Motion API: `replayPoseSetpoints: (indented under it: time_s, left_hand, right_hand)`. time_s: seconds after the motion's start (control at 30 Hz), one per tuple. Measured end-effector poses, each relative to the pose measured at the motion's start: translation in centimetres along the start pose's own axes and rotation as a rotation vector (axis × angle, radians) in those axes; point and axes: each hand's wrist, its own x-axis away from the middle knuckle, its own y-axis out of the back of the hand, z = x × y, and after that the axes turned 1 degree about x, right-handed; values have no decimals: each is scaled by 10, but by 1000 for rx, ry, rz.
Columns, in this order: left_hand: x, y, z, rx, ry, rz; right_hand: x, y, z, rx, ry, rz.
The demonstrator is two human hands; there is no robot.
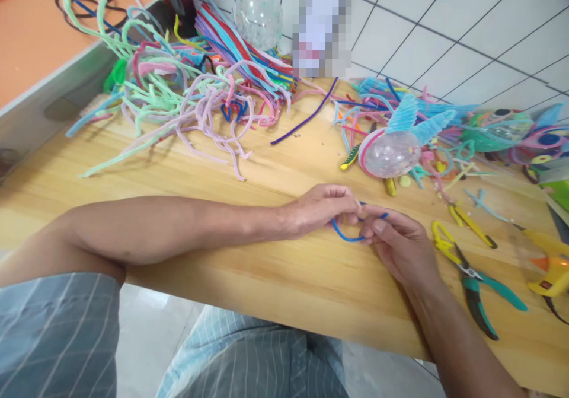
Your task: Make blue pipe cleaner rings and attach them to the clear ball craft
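Between my two hands a blue pipe cleaner [348, 238] is bent into a loop above the wooden table. My left hand [326, 205] pinches it at the upper left of the loop, its fingers curled. On the other side my right hand [398, 238] grips it between thumb and fingers, and a short blue end sticks out past the thumb. Beyond my hands lies a clear ball [393, 153] with a pink rim and two light-blue fuzzy ears. Teal-handled pliers [472, 273] rest to the right of my right hand.
Loose pipe cleaners [200, 101] are heaped at the back left. A single purple pipe cleaner [304, 113] lies by itself. A clear jar-like ball [258, 15] stands against the tiled wall. A yellow glue gun [551, 273] and a yellow-handled cutter [473, 226] lie at the right.
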Motion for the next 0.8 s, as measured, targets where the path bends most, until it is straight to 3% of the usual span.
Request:
replayPoseSetpoints:
  time_s: [0.2, 0.53, 0.8]
  left_hand:
    - [-1, 2, 1, -1, -24, 10]
    - [-1, 4, -1, -31, -6, 5]
    - [2, 3, 0, -112, -36, 6]
  right_hand:
    - [-1, 2, -3, -8, 3, -15]
    - [6, 2, 2, 334, 147, -100]
    - [7, 1, -3, 395, 163, -106]
